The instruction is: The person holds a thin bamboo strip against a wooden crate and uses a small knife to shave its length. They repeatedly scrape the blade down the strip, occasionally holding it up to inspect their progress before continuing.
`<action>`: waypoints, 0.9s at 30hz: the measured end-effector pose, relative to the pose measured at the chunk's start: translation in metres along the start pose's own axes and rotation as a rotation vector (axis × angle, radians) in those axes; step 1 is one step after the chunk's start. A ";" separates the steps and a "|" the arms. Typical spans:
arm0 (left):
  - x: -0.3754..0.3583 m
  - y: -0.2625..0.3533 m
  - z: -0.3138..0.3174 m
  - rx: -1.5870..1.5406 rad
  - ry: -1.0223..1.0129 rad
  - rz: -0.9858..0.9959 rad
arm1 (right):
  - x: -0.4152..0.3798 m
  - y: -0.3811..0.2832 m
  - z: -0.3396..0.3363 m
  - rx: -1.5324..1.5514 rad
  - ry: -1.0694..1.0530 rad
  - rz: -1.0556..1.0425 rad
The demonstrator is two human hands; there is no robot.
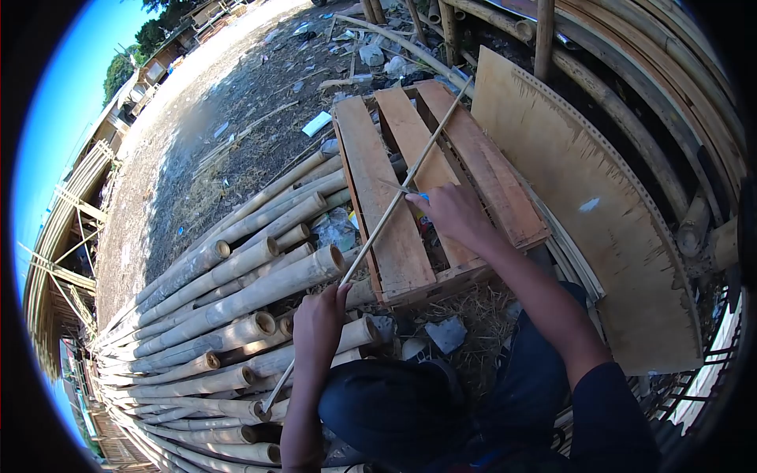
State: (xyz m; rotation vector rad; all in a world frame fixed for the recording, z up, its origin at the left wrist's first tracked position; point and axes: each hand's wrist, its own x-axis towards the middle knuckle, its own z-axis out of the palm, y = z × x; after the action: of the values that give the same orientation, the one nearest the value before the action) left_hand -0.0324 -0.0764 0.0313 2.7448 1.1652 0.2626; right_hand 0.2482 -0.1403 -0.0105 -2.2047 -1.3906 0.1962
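We are holding the strip (pixel 378 229) slantwise over the slatted crate (pixel 489 169). Its far end is reaching the far edge of the crate; its near end is extending past our left hand (pixel 318 323) over the poles (pixel 260 293) at left. Our left hand is pinching the strip between thumb and fingers just off the crate's near left corner; part of that grip is facing away, so we are not seeing every finger. Our right hand (pixel 453 213) is curling around the handle of the knife (pixel 390 185), above the crate's middle. The blade is pointing left and crossing the strip, seemingly in contact. The board (pixel 583 268) is leaning at right, apart from both hands.

Step in hand: we are judging this to be blade work on the strip. Whether we are cutting or scraping, we cannot tell.

Requirement for the next move: by our judgement, any stroke is calling for a firm left pinch, a steady blade angle and light pressure, since so thin a strip is likely to be flexing. A stroke running near is calling for the left fingers to be staying clear of the edge.
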 end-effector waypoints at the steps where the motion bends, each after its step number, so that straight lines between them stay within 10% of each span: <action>1: 0.000 0.001 -0.001 0.009 -0.008 -0.009 | 0.004 0.006 -0.003 -0.058 0.037 0.107; 16: 0.002 0.007 -0.010 0.098 0.085 -0.037 | 0.010 -0.027 0.004 0.457 0.002 -0.012; 27: 0.000 0.007 -0.012 0.127 0.110 0.012 | 0.041 -0.015 0.019 0.216 0.423 -0.087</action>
State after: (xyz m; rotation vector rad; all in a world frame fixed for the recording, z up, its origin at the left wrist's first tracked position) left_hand -0.0305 -0.0803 0.0440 2.8810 1.2332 0.3577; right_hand 0.2482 -0.0930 -0.0130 -1.8686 -1.1648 -0.1397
